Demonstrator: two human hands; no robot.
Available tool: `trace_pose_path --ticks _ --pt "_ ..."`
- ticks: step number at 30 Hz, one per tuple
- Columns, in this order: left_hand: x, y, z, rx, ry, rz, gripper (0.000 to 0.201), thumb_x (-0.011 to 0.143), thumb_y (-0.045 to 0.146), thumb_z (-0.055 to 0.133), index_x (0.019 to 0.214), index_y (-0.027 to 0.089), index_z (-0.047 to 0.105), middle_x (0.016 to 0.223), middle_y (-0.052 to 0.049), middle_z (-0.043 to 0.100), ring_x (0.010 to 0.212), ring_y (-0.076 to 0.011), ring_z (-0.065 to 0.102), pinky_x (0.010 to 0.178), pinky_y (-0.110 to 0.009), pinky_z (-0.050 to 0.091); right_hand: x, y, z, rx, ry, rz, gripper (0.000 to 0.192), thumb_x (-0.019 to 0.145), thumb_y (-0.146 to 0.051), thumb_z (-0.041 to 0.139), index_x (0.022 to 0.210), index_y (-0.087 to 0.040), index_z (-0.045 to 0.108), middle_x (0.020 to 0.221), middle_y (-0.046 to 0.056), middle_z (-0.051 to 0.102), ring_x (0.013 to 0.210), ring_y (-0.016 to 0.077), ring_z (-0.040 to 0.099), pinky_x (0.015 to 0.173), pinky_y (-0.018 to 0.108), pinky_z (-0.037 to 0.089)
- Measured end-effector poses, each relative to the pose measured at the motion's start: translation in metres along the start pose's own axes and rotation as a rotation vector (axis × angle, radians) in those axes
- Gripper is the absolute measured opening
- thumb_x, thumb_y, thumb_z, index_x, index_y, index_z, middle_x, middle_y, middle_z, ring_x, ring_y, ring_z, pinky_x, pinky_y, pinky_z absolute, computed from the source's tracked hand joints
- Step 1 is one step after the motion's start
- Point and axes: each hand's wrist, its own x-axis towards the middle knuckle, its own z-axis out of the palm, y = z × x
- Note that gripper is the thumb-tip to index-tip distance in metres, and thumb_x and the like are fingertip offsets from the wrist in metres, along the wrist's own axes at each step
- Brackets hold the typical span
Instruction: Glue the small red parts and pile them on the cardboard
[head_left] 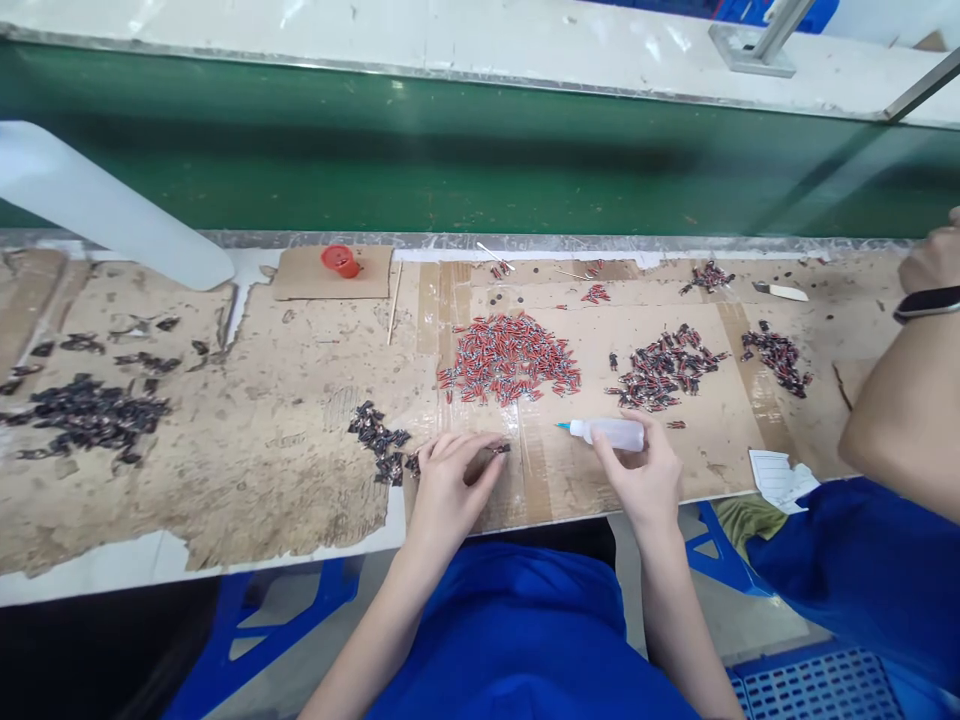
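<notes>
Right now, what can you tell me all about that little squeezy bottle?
The squeezy bottle is small, whitish, see-through plastic, with a thin blue nozzle pointing left. It lies almost level, just above the cardboard-covered bench. The right hand has it in its grip, fingers around the body. What's inside cannot be seen.

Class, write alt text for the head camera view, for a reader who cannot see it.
A person's right hand holds a small squeeze bottle, nozzle pointing left, while the left hand pinches a tiny part on a worn cardboard-covered bench. A pile of small red parts and darker piles lie beyond; a co-worker's arm enters at right.
</notes>
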Motion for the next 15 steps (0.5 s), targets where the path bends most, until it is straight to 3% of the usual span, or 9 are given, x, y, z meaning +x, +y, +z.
trace_pose_path --ticks 3,5,7,10,15 --pt "-0.001 0.000 0.003 0.057 0.034 0.033 0.014 0.084 0.023 0.065 0.094 0.029 0.073 0.097 -0.003 0.075 0.096 -0.0240 0.064 0.088 -0.043 0.038 0.004 -0.005 -0.002 -0.233 0.090 -0.274 0.034 0.079 -0.042 0.071 0.102 -0.018 0.068 0.111 0.015 0.065 0.107 0.0316 0.055 0.089 0.050 0.048" --pt "-0.002 -0.001 0.006 0.090 0.059 0.034 0.014 0.086 0.022 0.063 0.092 0.029 0.074 0.097 -0.003 0.074 0.097 -0.0246 0.062 0.087 -0.043 0.038 0.010 -0.011 0.004 -0.253 0.063 -0.400 0.023 0.085 -0.036 0.067 0.101 -0.020 0.071 0.109 0.014 0.066 0.109 0.0308 0.051 0.092 0.051 0.046" --pt "-0.003 -0.002 0.007 0.106 0.068 0.029 0.015 0.087 0.021 0.061 0.090 0.029 0.074 0.097 -0.003 0.074 0.098 -0.0249 0.061 0.086 -0.043 0.038 0.020 -0.018 0.015 -0.217 -0.060 -0.494 0.014 0.090 -0.028 0.062 0.096 -0.023 0.073 0.099 0.010 0.069 0.102 0.0281 0.051 0.092 0.050 0.046" --pt "-0.002 -0.003 0.009 0.122 0.057 0.024 0.015 0.088 0.020 0.060 0.089 0.028 0.073 0.099 -0.004 0.073 0.098 -0.0253 0.059 0.085 -0.043 0.039 0.039 -0.026 0.036 -0.179 -0.286 -0.590 0.015 0.091 -0.021 0.060 0.089 -0.025 0.075 0.093 0.007 0.071 0.097 0.0265 0.050 0.090 0.047 0.046" --pt "0.000 -0.006 0.008 0.091 0.012 0.057 0.017 0.089 0.016 0.058 0.088 0.026 0.071 0.099 -0.004 0.072 0.099 -0.0248 0.057 0.088 -0.043 0.041 0.060 -0.033 0.056 -0.290 -0.551 -0.604 0.015 0.091 -0.013 0.059 0.087 -0.019 0.072 0.088 0.008 0.072 0.090 0.0251 0.051 0.083 0.041 0.047"
